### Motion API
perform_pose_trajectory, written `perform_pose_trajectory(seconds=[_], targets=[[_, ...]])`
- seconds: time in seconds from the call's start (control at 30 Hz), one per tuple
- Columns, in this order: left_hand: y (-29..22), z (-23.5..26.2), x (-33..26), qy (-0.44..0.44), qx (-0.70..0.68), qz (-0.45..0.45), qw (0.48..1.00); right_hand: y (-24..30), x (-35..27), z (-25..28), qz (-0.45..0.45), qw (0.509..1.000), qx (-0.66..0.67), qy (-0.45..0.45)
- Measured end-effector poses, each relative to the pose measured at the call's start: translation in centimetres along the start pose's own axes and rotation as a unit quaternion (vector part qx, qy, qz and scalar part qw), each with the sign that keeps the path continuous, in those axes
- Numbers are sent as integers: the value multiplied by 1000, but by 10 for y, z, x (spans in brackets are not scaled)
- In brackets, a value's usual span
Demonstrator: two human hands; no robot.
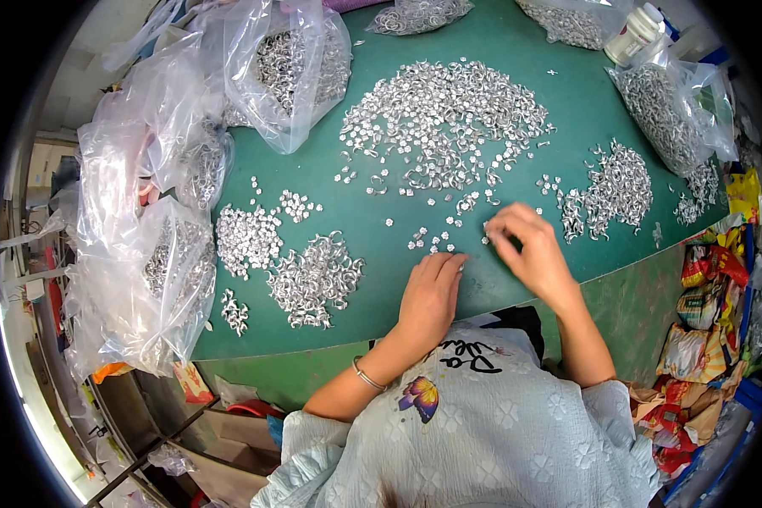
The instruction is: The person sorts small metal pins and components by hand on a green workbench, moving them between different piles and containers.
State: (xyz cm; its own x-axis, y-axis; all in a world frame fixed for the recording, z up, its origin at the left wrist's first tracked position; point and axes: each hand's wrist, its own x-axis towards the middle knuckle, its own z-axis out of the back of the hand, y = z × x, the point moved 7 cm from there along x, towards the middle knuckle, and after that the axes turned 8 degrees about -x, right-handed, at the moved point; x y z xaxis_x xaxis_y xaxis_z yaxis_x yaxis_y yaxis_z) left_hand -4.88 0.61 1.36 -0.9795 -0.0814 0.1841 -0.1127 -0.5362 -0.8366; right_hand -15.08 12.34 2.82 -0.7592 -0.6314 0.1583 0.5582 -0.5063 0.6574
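My left hand (431, 294) rests at the table's near edge, fingers drawn together. Whatever its fingertips pinch is too small to make out. Farther right, my right hand (532, 251) is curled over the green table (372, 254), its fingertips on a small silver metal piece (486, 226). Between and just beyond my hands lie several loose flower-shaped metal pieces (434, 240). A large heap of mixed silver pieces (457, 118) spreads across the far middle. Smaller heaps lie aside: flower-shaped pieces (248, 240) and curved hook-like pieces (317, 279) to the left, more curved pieces (618, 186) to the right.
Clear plastic bags of metal pieces crowd the left edge (173, 262) and far left (292, 76). Another filled bag (665, 114) leans at the right, near a white bottle (635, 35). Colourful packages (694, 351) are stacked beyond the table's right side.
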Motion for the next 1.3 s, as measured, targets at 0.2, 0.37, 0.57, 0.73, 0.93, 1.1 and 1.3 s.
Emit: perform_pose_trajectory(seconds=[0.2, 0.37, 0.57, 0.73, 0.93, 1.1, 1.3], targets=[[0, -2, -2, -13, 7, -7, 1000, 2, -6, -7, -14, 998, 23, -48], [-14, -13, 3, 35, 59, -34, 997, -16, 24, 5, -30, 980, -164, -107], [-2, -13, -4, 42, 73, -57, 995, 7, 8, 0, 19, 992, -120, -33], [6, -1, -12, -23, 37, -17, 999, 34, -15, -23, 57, 994, -67, 72], [-13, -6, 1, 3, 104, -44, 994, 13, 32, -8, 49, 988, -142, -43], [1, -6, -13, -7, 67, -44, 997, 8, 30, -9, 59, 981, -176, -49], [4, 3, -20, -32, 44, -35, 998, 10, 13, -8, 50, 985, -157, -43]])
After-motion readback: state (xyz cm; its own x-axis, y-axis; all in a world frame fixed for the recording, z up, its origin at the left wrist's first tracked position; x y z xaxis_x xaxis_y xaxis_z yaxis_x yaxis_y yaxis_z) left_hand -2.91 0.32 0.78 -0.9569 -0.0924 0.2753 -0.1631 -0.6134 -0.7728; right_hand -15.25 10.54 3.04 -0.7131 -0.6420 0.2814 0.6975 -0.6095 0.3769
